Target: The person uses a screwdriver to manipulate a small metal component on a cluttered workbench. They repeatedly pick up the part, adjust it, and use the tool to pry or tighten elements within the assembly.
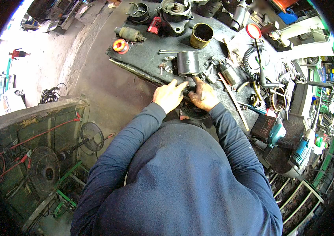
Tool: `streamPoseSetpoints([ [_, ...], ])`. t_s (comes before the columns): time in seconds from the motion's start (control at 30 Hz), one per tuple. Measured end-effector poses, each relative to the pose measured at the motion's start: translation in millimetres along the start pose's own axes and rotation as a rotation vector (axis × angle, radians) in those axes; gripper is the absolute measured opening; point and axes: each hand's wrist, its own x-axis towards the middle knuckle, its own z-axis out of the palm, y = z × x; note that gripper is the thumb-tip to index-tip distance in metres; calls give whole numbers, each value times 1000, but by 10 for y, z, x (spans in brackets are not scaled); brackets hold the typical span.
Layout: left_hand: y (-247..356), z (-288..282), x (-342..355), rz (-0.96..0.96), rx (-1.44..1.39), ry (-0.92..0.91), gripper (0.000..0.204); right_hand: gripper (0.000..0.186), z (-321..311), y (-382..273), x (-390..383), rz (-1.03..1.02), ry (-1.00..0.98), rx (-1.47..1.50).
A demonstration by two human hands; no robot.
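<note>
Left hand and right hand sit by a metal cylinder

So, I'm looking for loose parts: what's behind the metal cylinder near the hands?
Behind the cylinder, a yellowish tin stands slightly right, and thin rods show to the left. What lies close against its far side is covered.

The head camera looks steeply down from above the wearer's torso, which fills 6 o'clock at close range; the hands sit near the middle, farther off; the counter spreads beyond them toward 12 and 2 o'clock; the wide fisheye bends straight edges, with dark borders at 3 and 9 o'clock.
</note>
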Motion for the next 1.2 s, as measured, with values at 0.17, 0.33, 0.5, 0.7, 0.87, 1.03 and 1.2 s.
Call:
streamPoseSetpoints([
  [0.17,8,-18,-1,16,20,16,54,61,89,123,7,-81,89,15],
  [0.33,9,10,-15,8,41,14,53,57,60,28,-19,-30,16,-184],
  [0.5,23,21,-14,7,65,11,53,46,-48,-41,-19,-54,-20,-447],
  [0.7,53,4,-18,6,71,19,52,41,-92,5,-53,-95,56,-385],
  [0.87,36,30,-15,18,74,16,53,43,-70,10,7,-108,24,-339],
  [1.03,58,17,-28,-2,74,3,55,41,-97,-29,58,-147,18,-412],
  [1.2,76,-1,-28,-7,69,-6,58,49,-126,-10,-57,-34,44,-189],
])
